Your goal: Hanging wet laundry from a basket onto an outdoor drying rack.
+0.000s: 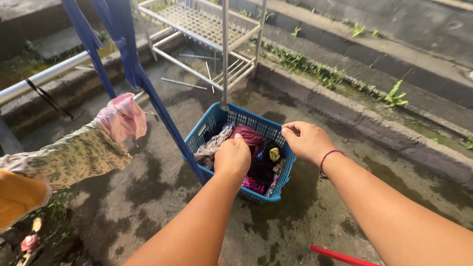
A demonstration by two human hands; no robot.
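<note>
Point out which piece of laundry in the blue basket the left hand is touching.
The dark red cloth at the top of the blue basket: the left hand pinches its edge. The beige patterned cloth and small yellow item lie untouched.

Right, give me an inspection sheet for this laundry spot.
Surface: concrete ground, damp dark patches.
Job's things: blue laundry basket full of mixed clothes; garments on a rail at left.
Clutter: loose metal rods, red strip at the bottom edge.
Hands: left hand closed over the basket, at the clothes; right hand above the basket rim, fingers curled, nothing seen in it.
Cables: black strap on the rail.
Surroundings: metal rack, concrete steps with weeds.
</note>
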